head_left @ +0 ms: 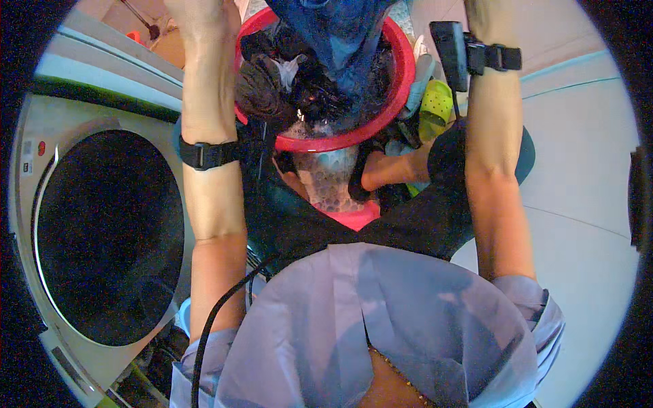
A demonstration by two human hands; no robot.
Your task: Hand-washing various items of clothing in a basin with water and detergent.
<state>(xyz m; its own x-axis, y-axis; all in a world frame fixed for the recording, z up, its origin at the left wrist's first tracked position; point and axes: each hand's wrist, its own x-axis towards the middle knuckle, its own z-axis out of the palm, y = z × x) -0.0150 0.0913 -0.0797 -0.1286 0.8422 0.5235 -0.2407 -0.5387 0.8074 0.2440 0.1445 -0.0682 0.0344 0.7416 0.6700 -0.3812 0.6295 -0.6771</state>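
Observation:
Both my arms stretch up along the two sides of the view. At the top edge only the back part of my left hand (204,17) shows; its fingers are cut off. My right forearm (493,115) runs off the top, and the right hand lies outside the frame. Between the arms stands a red basin (401,68) with dark wet clothes (265,88) and sudsy water in it. A blue denim-like cloth (333,34) hangs or lies over the clothes and continues past the top edge; what holds it up, if anything, is hidden.
A front-loading washing machine (27,204) stands at the left, its round dark door facing me. Below the red basin is a second, pinkish-red basin (357,216) with foamy water. Yellow-green clogs (436,100) lie right of the basin. A white tiled surface (571,177) is at the right.

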